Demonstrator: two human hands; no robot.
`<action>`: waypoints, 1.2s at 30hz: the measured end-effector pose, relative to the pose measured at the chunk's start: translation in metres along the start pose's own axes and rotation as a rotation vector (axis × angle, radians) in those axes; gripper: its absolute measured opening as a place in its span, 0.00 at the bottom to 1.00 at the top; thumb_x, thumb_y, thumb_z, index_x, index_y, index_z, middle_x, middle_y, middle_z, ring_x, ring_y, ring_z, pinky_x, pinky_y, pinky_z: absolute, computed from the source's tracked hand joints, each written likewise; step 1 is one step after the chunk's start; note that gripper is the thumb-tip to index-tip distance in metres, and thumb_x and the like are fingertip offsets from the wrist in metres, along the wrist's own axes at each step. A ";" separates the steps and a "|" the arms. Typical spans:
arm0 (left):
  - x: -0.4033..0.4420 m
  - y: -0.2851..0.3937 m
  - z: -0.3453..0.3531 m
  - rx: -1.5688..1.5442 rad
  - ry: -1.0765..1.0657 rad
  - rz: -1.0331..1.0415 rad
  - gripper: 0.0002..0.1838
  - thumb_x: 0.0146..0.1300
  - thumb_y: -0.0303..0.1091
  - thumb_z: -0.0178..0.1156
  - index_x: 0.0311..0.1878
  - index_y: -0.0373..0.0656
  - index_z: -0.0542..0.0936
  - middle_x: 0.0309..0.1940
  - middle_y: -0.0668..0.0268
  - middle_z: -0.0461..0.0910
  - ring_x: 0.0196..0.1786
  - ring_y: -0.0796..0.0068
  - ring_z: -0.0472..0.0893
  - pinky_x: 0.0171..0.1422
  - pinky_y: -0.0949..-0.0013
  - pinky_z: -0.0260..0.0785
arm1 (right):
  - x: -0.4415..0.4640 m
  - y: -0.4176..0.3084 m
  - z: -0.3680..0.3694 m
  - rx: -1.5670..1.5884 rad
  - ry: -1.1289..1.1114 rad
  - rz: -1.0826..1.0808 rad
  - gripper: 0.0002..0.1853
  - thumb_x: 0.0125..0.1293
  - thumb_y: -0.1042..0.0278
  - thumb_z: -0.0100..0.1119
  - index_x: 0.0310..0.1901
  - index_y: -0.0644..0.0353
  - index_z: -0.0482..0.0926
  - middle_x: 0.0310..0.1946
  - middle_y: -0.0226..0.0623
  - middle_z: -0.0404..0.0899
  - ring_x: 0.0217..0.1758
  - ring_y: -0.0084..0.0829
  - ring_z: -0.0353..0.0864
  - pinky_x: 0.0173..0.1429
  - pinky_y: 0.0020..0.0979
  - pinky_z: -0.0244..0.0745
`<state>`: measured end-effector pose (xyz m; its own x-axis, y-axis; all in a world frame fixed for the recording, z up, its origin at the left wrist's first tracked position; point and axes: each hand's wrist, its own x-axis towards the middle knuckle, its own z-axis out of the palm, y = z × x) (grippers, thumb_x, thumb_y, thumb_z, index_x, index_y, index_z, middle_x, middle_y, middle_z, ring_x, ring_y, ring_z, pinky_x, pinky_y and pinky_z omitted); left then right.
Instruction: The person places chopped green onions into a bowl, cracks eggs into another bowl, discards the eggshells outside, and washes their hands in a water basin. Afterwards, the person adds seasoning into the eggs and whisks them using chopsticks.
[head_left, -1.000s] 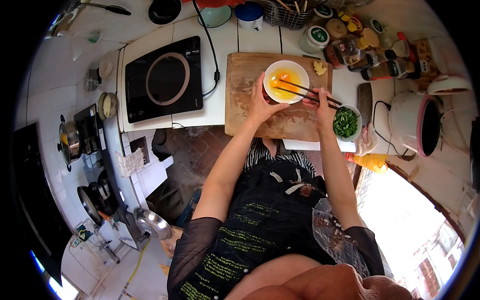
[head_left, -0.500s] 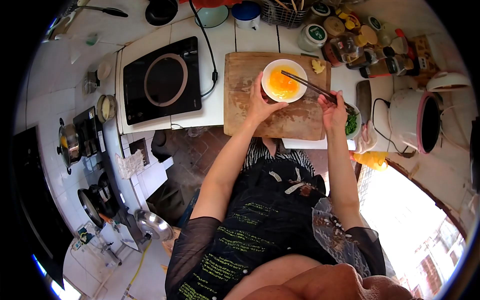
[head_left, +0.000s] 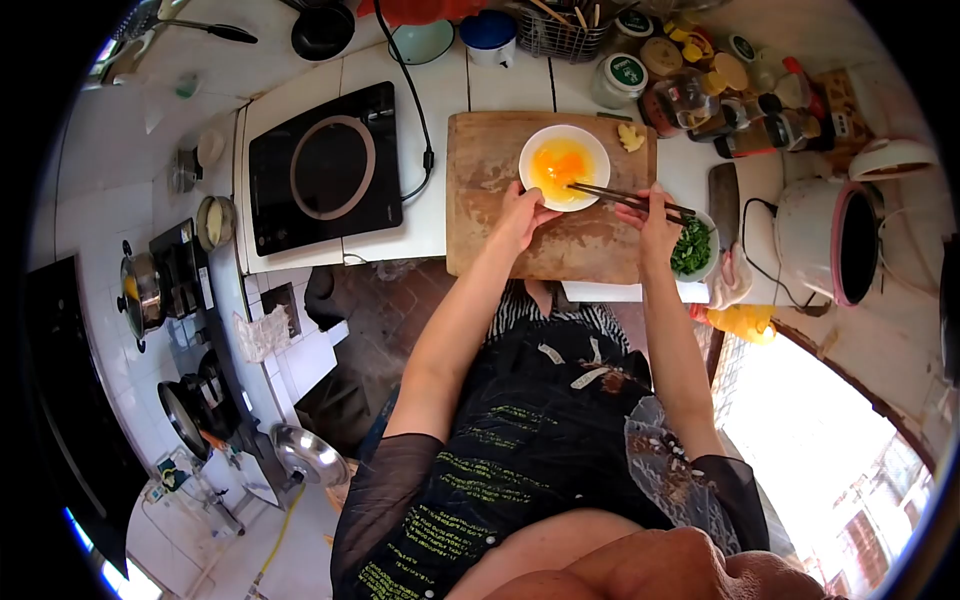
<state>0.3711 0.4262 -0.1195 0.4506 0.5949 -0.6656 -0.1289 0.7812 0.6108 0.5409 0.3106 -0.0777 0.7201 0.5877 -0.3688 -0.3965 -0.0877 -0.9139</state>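
A white bowl [head_left: 596, 147] of partly mixed egg [head_left: 556, 166] sits over the upper part of a worn wooden cutting board [head_left: 490, 240]. My left hand [head_left: 519, 214] grips the bowl's near-left rim, with the thumb along its lower edge. In my right hand [head_left: 655, 222] is a pair of dark chopsticks [head_left: 612, 192], their tips dipped in the egg near the bowl's lower right. Just right of that hand stands a bowl of chopped greens [head_left: 691, 249], partly covered by the wrist. A piece of ginger [head_left: 630, 137] lies at the board's upper right corner.
A black induction cooktop [head_left: 325, 165] lies to the left, its cord running beside the board. Jars and bottles [head_left: 700, 95] crowd the back right. A cleaver [head_left: 723, 195] and a rice cooker [head_left: 825, 240] stand on the right. A blue-lidded enamel cup [head_left: 489, 40] is behind the board.
The chopstick tips have moved down from the bowl's upper middle to its lower right, and my right hand shifted left and lower. My left hand has changed its hold on the rim.
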 end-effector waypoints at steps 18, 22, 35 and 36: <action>-0.060 0.025 0.026 -0.036 -0.097 0.150 0.25 0.53 0.24 0.53 0.54 0.40 0.55 0.46 0.56 0.71 0.45 0.65 0.78 0.46 0.57 0.79 | -0.026 -0.092 -0.003 -0.237 -0.150 -0.184 0.16 0.69 0.62 0.51 0.42 0.70 0.77 0.32 0.43 0.81 0.30 0.29 0.83 0.35 0.27 0.80; -0.062 0.027 0.026 -0.037 -0.116 0.142 0.30 0.53 0.25 0.55 0.59 0.42 0.55 0.49 0.57 0.71 0.48 0.66 0.77 0.48 0.57 0.78 | -0.033 -0.087 -0.003 -0.117 -0.231 -0.003 0.18 0.70 0.59 0.50 0.41 0.70 0.77 0.32 0.44 0.80 0.28 0.30 0.83 0.34 0.26 0.80; -0.067 0.032 0.025 -0.064 -0.143 0.187 0.33 0.56 0.32 0.60 0.62 0.43 0.55 0.51 0.59 0.71 0.50 0.67 0.77 0.47 0.58 0.78 | -0.028 -0.086 -0.011 -0.131 -0.306 0.026 0.19 0.71 0.58 0.48 0.42 0.71 0.75 0.33 0.45 0.79 0.30 0.31 0.82 0.36 0.27 0.81; -0.069 0.032 0.026 -0.056 -0.143 0.192 0.33 0.56 0.31 0.60 0.62 0.43 0.55 0.51 0.58 0.71 0.50 0.67 0.77 0.47 0.58 0.78 | -0.019 -0.083 -0.017 -0.085 -0.202 -0.049 0.19 0.71 0.58 0.48 0.42 0.71 0.75 0.33 0.45 0.79 0.30 0.31 0.82 0.36 0.27 0.81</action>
<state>0.3588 0.4059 -0.0431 0.5327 0.7037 -0.4701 -0.2715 0.6683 0.6926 0.5695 0.2928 0.0023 0.6051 0.7415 -0.2897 -0.3082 -0.1173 -0.9441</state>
